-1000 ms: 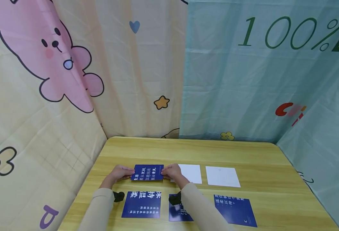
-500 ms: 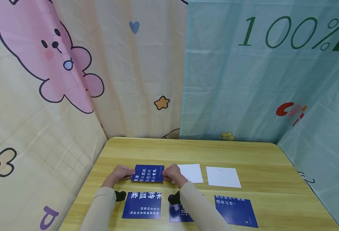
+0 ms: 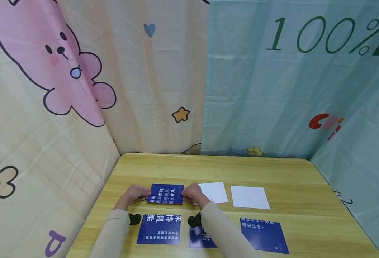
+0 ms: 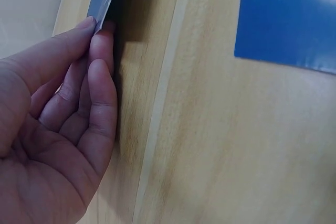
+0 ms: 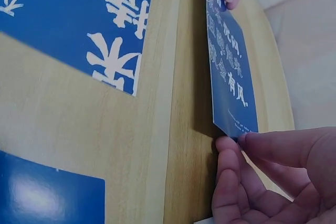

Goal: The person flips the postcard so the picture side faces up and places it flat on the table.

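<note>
A blue card printed with white Chinese characters (image 3: 167,194) is held between both hands over the table. My left hand (image 3: 137,192) pinches its left edge between thumb and fingertips, as the left wrist view also shows. At the other end, my right hand (image 3: 193,192) pinches a corner of the card, its remaining fingers curled below. In the right wrist view the card (image 5: 231,61) stands tilted, with a shadow on the wood beside it. Just right of my right hand lies a white card (image 3: 213,191), partly hidden by that hand.
Another white card (image 3: 250,197) lies farther right. Nearer me is a row of blue cards: a left one (image 3: 158,229), a middle one (image 3: 198,238) partly under my right sleeve, and a right one (image 3: 266,234). Printed curtains (image 3: 163,79) rise behind the wooden table (image 3: 215,168).
Both hands keep their pinch on the blue card and have barely shifted. The near white card beside my right hand has turned slightly counter-clockwise.
</note>
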